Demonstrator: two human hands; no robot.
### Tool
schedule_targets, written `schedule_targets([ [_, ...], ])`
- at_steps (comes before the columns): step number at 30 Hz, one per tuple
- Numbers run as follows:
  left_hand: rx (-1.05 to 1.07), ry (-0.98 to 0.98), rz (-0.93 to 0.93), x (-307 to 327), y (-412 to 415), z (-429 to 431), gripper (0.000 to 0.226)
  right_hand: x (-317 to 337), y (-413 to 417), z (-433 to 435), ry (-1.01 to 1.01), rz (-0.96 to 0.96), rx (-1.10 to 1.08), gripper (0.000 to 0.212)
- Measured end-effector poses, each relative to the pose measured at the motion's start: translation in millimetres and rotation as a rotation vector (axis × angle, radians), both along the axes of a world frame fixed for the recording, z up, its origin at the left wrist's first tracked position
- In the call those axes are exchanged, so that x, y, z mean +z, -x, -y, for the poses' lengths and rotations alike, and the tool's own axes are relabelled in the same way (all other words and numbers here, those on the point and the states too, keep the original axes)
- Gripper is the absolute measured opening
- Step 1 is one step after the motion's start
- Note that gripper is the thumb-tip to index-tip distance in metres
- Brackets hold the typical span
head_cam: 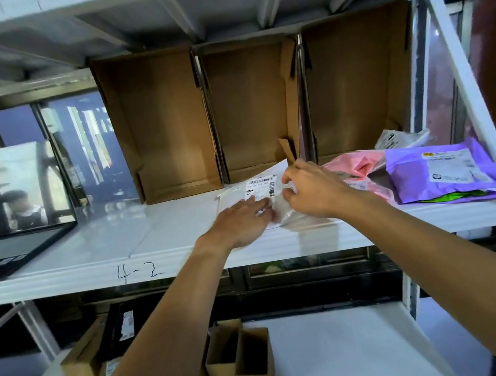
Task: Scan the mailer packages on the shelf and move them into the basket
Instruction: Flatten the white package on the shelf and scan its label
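- Head view: one white mailer (255, 188) lies mid-frame on the shelf (118, 242). The left hand (241, 221) presses flat on it, and the right hand (312, 190) pinches its right edge.
- Right of frame: one pink mailer (358, 166), one purple mailer (441, 175).
- Behind: three open cardboard boxes (253, 108).

left hand (239, 223) flat on white mailer (259, 186) | right hand (315, 193) pinches its edge | shelf (149, 232) marked 4-2

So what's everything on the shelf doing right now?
white mailer, flat, label up, under both hands
left hand, flat fingers pressing the white mailer
right hand, pinching the white mailer's edge
pink mailer, crumpled, untouched
purple mailer, lying label up, untouched
cardboard boxes, open, empty
laptop, open
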State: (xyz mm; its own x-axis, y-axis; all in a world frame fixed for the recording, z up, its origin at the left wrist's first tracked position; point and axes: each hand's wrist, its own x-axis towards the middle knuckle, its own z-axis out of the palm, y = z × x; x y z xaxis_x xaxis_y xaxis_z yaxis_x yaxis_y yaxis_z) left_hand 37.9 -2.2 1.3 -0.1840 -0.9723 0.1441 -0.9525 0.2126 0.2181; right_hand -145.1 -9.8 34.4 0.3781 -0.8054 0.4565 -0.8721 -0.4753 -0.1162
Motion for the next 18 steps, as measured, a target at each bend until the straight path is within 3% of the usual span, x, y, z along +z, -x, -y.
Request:
schedule_targets([
  [4, -0.032, -0.020, -0.011, 3.2, -1.8, 3.4, 0.045, 0.0, -23.0, 9.2, -0.187, -0.079, 0.067, 0.051],
  [6, -0.030, -0.059, -0.035, 6.6, -2.4, 3.8, 0.047, -1.9, -32.3, 15.2, -0.281, -0.115, 0.060, 0.047],
  [8, -0.020, -0.094, -0.063, 11.0, -4.4, 3.3, 0.044, -3.1, -41.4, 21.1, -0.331, -0.101, 0.070, 0.029],
  [10, -0.010, -0.105, -0.114, 13.7, -5.7, 5.5, 0.040, -3.1, -47.5, 27.7, -0.349, -0.124, 0.050, 0.012],
  [13, 0.035, -0.062, -0.198, 12.8, -9.9, 17.4, 0.020, -2.3, -53.4, 36.0, -0.355, -0.185, 0.012, 0.015],
  [18, 0.078, 0.053, -0.404, 1.2, -16.5, 30.3, 0.024, 0.8, -60.2, 43.7, -0.301, -0.157, -0.039, 0.018],
])
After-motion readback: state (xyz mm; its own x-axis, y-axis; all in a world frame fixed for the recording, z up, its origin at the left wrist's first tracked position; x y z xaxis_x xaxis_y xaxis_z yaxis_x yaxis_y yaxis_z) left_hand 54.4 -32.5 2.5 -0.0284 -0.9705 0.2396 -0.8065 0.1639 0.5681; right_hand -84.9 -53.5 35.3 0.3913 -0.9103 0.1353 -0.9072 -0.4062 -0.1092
